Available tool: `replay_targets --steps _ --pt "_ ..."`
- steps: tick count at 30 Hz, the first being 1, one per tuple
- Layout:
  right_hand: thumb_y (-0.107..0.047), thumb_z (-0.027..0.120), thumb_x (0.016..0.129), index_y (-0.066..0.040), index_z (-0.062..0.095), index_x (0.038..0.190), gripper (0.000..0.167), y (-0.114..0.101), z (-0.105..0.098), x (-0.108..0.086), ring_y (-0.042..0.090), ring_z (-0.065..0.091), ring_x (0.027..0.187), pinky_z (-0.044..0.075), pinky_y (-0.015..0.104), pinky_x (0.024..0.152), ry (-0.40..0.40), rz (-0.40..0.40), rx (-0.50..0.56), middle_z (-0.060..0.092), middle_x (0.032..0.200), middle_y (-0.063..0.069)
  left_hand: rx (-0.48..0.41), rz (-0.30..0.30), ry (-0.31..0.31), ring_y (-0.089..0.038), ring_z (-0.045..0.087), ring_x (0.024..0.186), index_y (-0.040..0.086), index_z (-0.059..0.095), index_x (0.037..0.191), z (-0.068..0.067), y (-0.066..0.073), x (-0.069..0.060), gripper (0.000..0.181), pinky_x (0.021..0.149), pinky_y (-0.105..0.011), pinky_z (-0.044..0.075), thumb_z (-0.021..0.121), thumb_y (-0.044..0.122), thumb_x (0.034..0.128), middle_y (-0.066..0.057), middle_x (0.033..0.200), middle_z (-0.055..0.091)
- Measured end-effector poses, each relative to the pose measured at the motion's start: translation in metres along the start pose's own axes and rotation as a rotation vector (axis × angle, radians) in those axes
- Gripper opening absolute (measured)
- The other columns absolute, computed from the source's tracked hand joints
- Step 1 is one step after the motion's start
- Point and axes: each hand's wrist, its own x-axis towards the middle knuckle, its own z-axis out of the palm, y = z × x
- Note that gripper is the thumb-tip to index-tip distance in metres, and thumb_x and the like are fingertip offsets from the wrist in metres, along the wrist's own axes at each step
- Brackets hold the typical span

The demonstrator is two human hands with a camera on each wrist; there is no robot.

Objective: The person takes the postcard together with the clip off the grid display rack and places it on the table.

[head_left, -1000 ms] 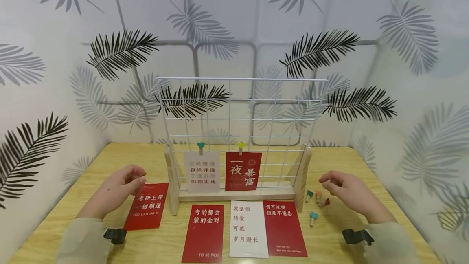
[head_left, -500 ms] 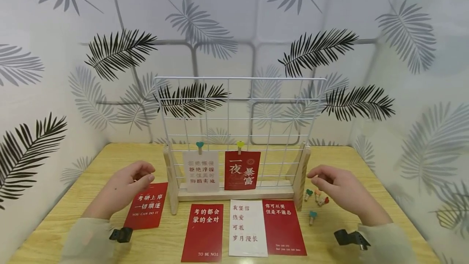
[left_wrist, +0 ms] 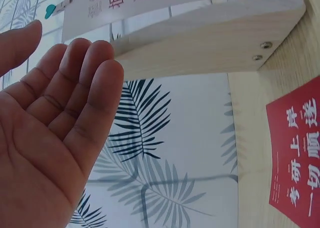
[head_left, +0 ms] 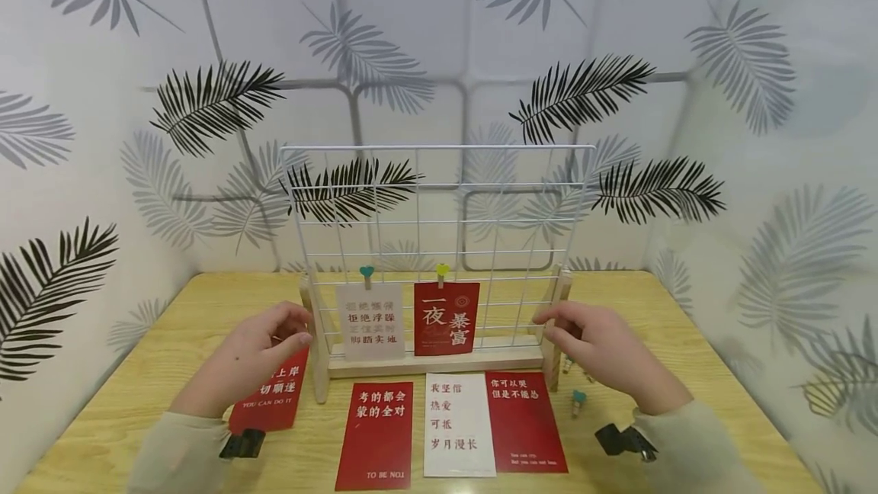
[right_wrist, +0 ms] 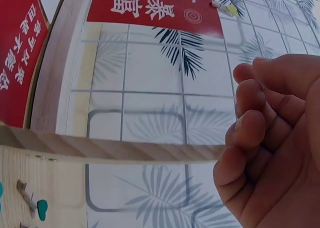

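Note:
My left hand (head_left: 250,360) hovers beside the left wooden foot of a white wire grid rack (head_left: 439,252), fingers loosely bent and holding nothing. Under it lies a red card (head_left: 267,406), partly covered in the head view. My right hand (head_left: 607,353) is at the rack's right wooden foot, fingers slightly curled around nothing; whether it touches the wood I cannot tell. On the grid hang a white card (head_left: 370,326) under a teal heart clip (head_left: 366,273) and a red card (head_left: 446,319) under a yellow heart clip (head_left: 442,271).
In front of the rack, a red card (head_left: 373,441), a white card (head_left: 459,433) and another red card (head_left: 527,429) lie on the wooden table (head_left: 171,334). A teal heart clip (head_left: 578,402) lies at right; a green heart clip (right_wrist: 42,209) shows in the right wrist view.
Both hands have moved inward to the rack's two sides, the left rightward and the right leftward. The right hand now hides most of the loose clips. The view has shifted slightly.

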Motion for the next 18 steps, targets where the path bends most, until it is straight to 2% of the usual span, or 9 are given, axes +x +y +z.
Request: replay_targets --steps 7,18 --pt "-0.017 0.067 0.099 -0.022 0.071 0.117 0.019 -0.014 0.005 0.012 0.008 0.044 0.053 0.042 0.027 0.051 -0.014 -0.021 0.001 0.048 0.062 -0.010 -0.055 -0.006 -0.054 -0.017 0.065 0.103 0.010 0.059 0.127 0.013 0.009 0.007 0.030 0.090 -0.042 0.054 0.065 0.024 0.1010 -0.001 0.112 0.069" --pt "-0.022 0.066 0.100 -0.022 0.067 0.127 0.027 -0.039 0.011 0.033 0.009 0.045 0.053 0.044 0.029 0.058 -0.049 -0.051 -0.040 0.050 0.068 -0.009 -0.100 -0.010 -0.019 -0.019 0.065 0.102 0.008 0.061 0.127 0.041 0.031 0.019 0.030 0.090 -0.043 0.054 0.066 0.019 0.0999 -0.003 0.114 0.070"
